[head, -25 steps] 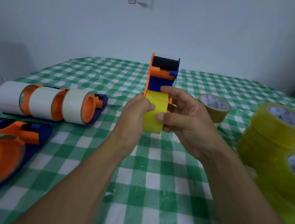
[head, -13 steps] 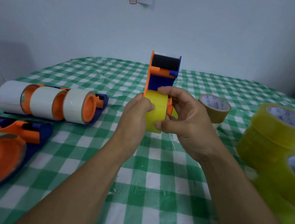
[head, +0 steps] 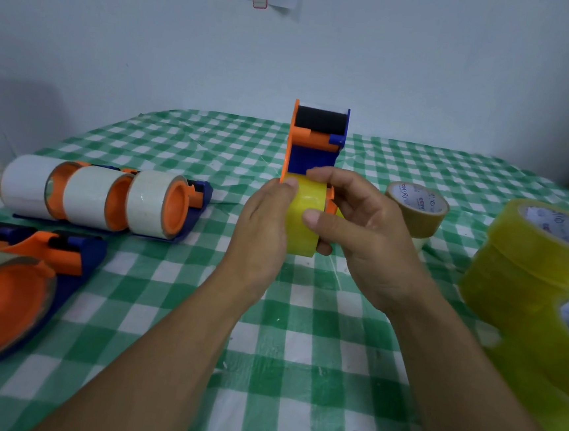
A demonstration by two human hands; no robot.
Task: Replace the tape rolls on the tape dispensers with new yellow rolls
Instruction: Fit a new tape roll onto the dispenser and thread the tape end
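- Table (head: pixel 297 371), green-checked cloth, carries everything.
- Spare yellow rolls (head: pixel 540 265) are stacked at the right edge. A row of white-roll dispensers (head: pixel 99 195) lies near the left edge.
- Orange-and-blue dispenser (head: pixel 313 149) is held over the table's middle. It stands on end, long axis upright, black roller end uppermost.
- Yellow roll (head: pixel 305 217) sits at the dispenser's lower end, its axis running left to right.
- Left hand (head: pixel 261 227) curls round the roll's left side, thumb on top.
- Right hand (head: pixel 367 236) pinches the roll, thumb on the outer face, forefinger over the top.
- Judged light, stiff and slick-faced, so best gripped by its flat rims.
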